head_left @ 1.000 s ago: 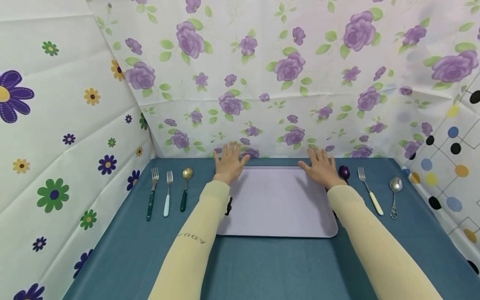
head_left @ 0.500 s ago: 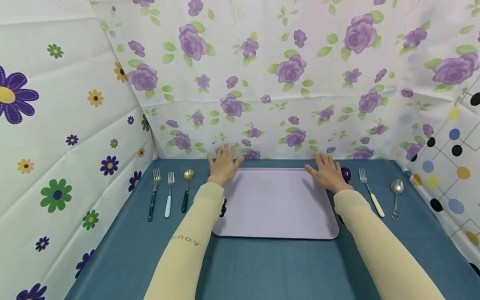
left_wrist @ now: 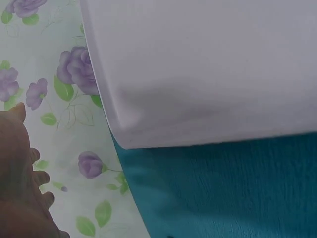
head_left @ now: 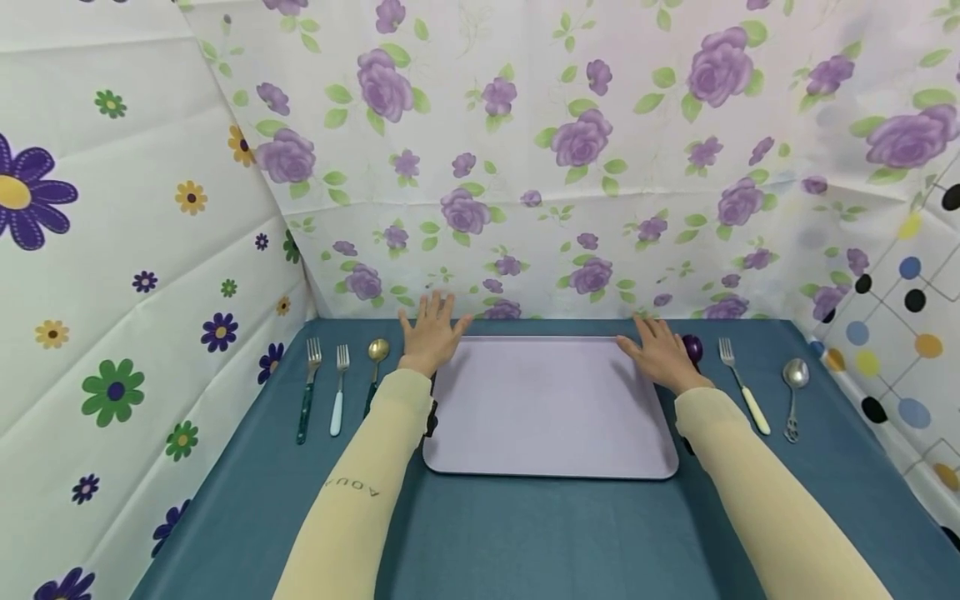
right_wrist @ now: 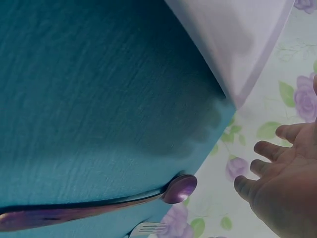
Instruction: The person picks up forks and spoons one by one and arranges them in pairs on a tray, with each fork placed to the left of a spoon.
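Observation:
A pale lilac rectangular tray (head_left: pixel 555 408) lies on the blue-green cloth. Over its far left corner my left hand (head_left: pixel 431 337) spreads its fingers, holding nothing. My right hand (head_left: pixel 663 354), fingers also spread and empty, hovers by the far right corner. In the left wrist view the tray's corner (left_wrist: pixel 124 134) shows beside the left hand (left_wrist: pixel 20 183). The right wrist view shows the right hand (right_wrist: pixel 287 173) in the air, past the tray's corner (right_wrist: pixel 235 94) and a purple spoon (right_wrist: pixel 181 188) on the cloth.
Left of the tray lie a dark-green-handled fork (head_left: pixel 306 392), a light-handled fork (head_left: pixel 337 392) and a gold spoon (head_left: pixel 378 350). On the right are the purple spoon (head_left: pixel 692 346), a cream-handled fork (head_left: pixel 742 383) and a silver spoon (head_left: pixel 793 396). Floral sheets (head_left: pixel 525 167) stand behind and at the sides.
My left hand has moved left, from over the tray to its corner. My right hand has shifted right and slightly nearer. The tray and cutlery stay put; the view shifted slightly.

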A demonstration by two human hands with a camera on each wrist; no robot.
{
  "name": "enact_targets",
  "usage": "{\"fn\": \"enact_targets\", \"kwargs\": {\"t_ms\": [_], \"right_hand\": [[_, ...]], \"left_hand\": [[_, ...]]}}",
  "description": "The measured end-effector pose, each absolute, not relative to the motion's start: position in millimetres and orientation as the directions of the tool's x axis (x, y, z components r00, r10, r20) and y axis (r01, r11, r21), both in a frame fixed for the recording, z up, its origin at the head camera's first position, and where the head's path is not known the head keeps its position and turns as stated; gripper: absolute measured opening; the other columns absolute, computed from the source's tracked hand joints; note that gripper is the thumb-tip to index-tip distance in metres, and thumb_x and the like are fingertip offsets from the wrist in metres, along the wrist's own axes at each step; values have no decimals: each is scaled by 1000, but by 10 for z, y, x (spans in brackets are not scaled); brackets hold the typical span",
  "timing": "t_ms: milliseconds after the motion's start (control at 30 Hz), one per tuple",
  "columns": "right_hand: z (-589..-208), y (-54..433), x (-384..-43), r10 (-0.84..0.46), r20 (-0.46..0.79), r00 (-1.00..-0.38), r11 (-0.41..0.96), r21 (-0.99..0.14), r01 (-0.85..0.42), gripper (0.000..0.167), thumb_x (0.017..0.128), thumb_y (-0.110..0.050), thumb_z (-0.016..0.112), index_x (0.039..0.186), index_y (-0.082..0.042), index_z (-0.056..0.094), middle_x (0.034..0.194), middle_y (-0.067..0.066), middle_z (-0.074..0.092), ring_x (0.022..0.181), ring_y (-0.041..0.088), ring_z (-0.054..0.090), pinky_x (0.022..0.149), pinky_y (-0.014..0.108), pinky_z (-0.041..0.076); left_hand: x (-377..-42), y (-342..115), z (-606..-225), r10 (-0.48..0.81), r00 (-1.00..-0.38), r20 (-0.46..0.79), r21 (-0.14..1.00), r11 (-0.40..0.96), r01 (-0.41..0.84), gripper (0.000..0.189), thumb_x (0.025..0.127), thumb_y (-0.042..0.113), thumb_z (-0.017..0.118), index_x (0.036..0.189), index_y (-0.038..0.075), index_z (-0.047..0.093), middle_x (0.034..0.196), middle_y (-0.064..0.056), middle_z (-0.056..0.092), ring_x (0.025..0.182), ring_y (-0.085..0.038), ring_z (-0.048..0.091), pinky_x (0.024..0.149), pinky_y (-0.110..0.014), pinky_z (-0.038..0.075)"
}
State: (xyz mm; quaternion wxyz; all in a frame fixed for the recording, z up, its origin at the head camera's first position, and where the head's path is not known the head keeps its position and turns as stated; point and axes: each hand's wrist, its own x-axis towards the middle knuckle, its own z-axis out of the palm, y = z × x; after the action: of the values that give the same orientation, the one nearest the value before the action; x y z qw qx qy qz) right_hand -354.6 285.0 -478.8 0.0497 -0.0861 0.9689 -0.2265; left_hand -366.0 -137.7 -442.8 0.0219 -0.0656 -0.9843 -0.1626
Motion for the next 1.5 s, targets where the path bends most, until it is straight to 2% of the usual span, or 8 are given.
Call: {"fn": "enact_targets", "kwargs": {"t_ms": [333, 800, 1033, 1133, 1233, 1267, 1333, 1500], "right_hand": [[-4724, 2830, -3417, -182, -32, -983, 860, -489, -143, 90, 108, -64, 29, 165, 2, 11, 164, 38, 11, 149, 60, 12, 114, 76, 16], [-4694, 2876, -3418, -143, -109, -984, 850, -523, -65, 88, 110, -60, 28, 162, 9, 14, 159, 45, 13, 146, 64, 14, 113, 77, 18], [-4633, 2888, -3410, -135, -139, -981, 833, -552, -36, 86, 112, -54, 29, 157, 18, 19, 157, 47, 17, 146, 63, 16, 116, 72, 19], [-4616, 2902, -3409, -130, -167, -977, 827, -562, -14, 85, 112, -53, 30, 157, 18, 19, 156, 46, 22, 131, 58, 46, 106, 65, 42], [-4606, 2912, -3400, -122, -208, -971, 817, -576, 21, 85, 111, -54, 30, 158, 16, 17, 156, 45, 22, 96, 46, 68, 88, 55, 56], [-4609, 2915, -3397, -118, -222, -968, 810, -585, 36, 86, 111, -54, 31, 159, 15, 16, 157, 45, 22, 84, 40, 70, 83, 53, 57], [-4612, 2916, -3384, -113, -237, -965, 804, -592, 51, 86, 111, -55, 32, 159, 14, 17, 158, 43, 21, 72, 33, 69, 83, 51, 57], [-4654, 2922, -3360, -102, -246, -964, 792, -606, 71, 80, 112, -51, 32, 158, 13, 23, 158, 42, 24, 63, 27, 67, 77, 48, 59]], "left_hand": [[-3646, -1507, -4454, 116, -992, 48, 287, 950, 125, 74, 110, 60, 26, 169, 18, 13, 175, -12, 3, 160, -36, 0, 120, -71, -4], [-3590, -1602, -4433, 115, -992, 51, 317, 940, 126, 72, 111, 56, 29, 169, 16, 15, 174, -14, 6, 160, -38, 2, 119, -70, -9], [-3531, -1676, -4441, 58, -997, 44, 346, 936, 70, 71, 111, 56, 28, 168, 15, 17, 173, -18, 11, 159, -41, 6, 118, -74, -1], [-3487, -1702, -4421, 61, -997, 40, 356, 932, 71, 71, 112, 55, 29, 168, 14, 16, 173, -19, 10, 159, -42, 5, 118, -75, 1], [-3452, -1729, -4402, 62, -997, 36, 362, 930, 71, 72, 111, 55, 28, 168, 13, 16, 173, -19, 10, 159, -42, 4, 118, -75, 2], [-3447, -1741, -4404, 61, -997, 39, 363, 929, 71, 72, 111, 55, 28, 168, 13, 16, 172, -19, 10, 158, -42, 5, 118, -75, 2], [-3444, -1772, -4412, 58, -997, 45, 372, 926, 70, 72, 111, 55, 28, 168, 13, 17, 172, -20, 11, 158, -42, 6, 117, -75, 2], [-3450, -1897, -4504, 41, -998, 42, 397, 916, 54, 72, 111, 55, 28, 169, 14, 14, 172, -21, 10, 158, -43, 6, 117, -75, 2]]}}
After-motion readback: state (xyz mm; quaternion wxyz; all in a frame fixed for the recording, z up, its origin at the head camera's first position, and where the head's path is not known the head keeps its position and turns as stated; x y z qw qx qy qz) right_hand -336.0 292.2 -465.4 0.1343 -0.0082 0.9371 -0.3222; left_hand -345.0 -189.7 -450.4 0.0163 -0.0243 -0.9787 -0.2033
